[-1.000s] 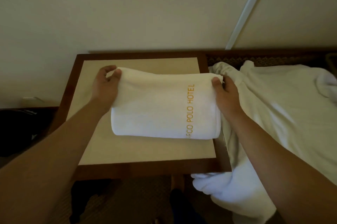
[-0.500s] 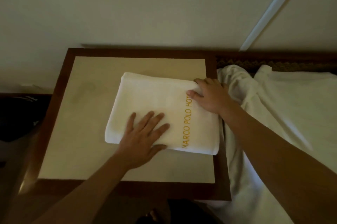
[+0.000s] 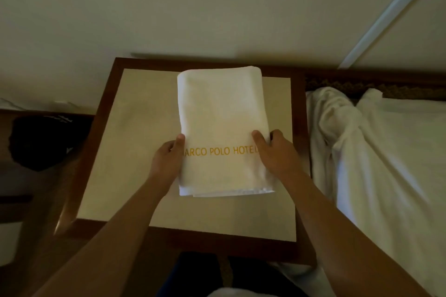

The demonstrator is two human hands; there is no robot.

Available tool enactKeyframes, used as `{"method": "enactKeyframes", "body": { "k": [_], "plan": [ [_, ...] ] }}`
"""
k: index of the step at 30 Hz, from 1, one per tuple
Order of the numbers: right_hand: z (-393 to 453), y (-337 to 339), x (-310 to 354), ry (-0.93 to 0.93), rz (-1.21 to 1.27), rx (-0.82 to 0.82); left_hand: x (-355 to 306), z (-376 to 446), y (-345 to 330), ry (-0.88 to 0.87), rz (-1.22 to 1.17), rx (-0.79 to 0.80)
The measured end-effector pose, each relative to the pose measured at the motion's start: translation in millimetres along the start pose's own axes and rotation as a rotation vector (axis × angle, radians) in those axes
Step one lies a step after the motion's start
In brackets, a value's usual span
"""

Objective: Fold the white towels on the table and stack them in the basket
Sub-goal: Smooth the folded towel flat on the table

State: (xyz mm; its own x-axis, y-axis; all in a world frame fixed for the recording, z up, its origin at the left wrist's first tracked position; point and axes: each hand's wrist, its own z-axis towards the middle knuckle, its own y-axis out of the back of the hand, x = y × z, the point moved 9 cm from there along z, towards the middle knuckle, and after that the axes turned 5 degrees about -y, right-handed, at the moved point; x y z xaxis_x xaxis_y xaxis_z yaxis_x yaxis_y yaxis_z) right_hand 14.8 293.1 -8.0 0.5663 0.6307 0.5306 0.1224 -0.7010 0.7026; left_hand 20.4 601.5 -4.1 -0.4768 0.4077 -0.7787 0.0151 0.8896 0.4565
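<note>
Head view: both hands, left hand (image 3: 166, 160) and right hand (image 3: 277, 155), grasp the folded towel (image 3: 222, 113) by its sides on the tabletop (image 3: 135, 151). Folding looks done. Next, lift it level to the basket, which is out of sight.

The folded white towel (image 3: 223, 127) carries one line of gold capital letters across its near half, reading "ARCO POLO HOTEL"; the left thumb hides the first letter.

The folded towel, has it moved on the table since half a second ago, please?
Yes. The folded towel has turned on the table: its gold lettering now runs across, no longer along the right edge.
</note>
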Motion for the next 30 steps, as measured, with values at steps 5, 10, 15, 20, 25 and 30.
{"method": "enactKeyframes", "body": {
  "k": [5,10,15,20,25,30],
  "plan": [
    [-6.9,-9.5,3.5,0.001,0.054,0.012,3.9,26.0,-17.0,0.113,-0.001,0.117],
    [-26.0,-10.0,-14.4,-0.048,0.022,-0.074,-5.3,23.8,-7.7,-0.012,0.243,0.002],
    [-29.4,-16.4,-18.6,-0.138,-0.023,-0.095,-8.2,26.1,6.1,-0.086,0.322,-0.065],
    [-9.1,-1.1,13.1,-0.094,0.009,-0.232,-37.1,65.5,-3.1,-0.065,0.17,0.022],
    [-9.8,-16.9,5.0,-0.204,-0.126,-0.183,-43.6,75.0,-6.5,-0.236,0.559,-0.017],
    [-15.1,-13.9,0.9,-0.326,-0.098,-0.137,-54.7,77.8,5.9,-0.338,0.58,-0.078]
  ]
}}
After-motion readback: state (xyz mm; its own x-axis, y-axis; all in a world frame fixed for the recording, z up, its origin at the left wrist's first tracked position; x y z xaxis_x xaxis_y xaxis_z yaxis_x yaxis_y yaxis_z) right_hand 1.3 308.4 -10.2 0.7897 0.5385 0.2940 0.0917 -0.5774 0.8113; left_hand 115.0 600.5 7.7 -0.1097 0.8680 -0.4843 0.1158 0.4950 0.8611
